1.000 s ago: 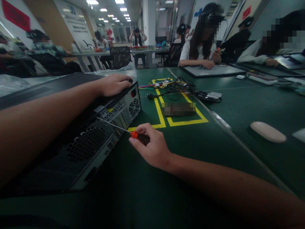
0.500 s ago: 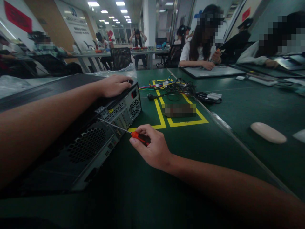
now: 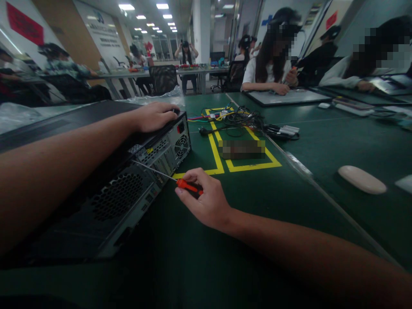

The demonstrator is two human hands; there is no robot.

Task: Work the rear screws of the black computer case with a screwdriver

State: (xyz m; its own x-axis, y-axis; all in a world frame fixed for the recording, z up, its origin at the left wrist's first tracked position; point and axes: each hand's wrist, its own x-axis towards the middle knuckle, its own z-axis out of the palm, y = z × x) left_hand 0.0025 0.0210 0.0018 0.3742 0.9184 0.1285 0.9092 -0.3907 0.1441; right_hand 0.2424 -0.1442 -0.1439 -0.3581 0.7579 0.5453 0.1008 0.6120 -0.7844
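A black desktop computer case (image 3: 119, 201) lies on the table at the left, its metal back panel with vents and ports facing my right side. My left hand (image 3: 157, 116) rests flat on top of it near the far back edge, fingers stretched out. In my right hand (image 3: 207, 199) is a screwdriver (image 3: 186, 185) with an orange and black handle, gripped between thumb and fingers. Its long thin shaft reaches left to the upper edge of the back panel. The tip is in shadow, so its exact contact is hard to make out.
Tangled cables (image 3: 243, 116) lie beyond the case, by yellow tape outlines (image 3: 254, 165) around a blurred-out object (image 3: 243, 149). A pale oval object (image 3: 362, 179) sits at right. Across the table a person (image 3: 270, 64) works at a flat panel (image 3: 291, 96). Clear plastic wrap (image 3: 157, 96) lies behind the case.
The screwdriver handle has turned in my right hand, so a longer orange strip now shows. My left hand and the computer case stay in place.
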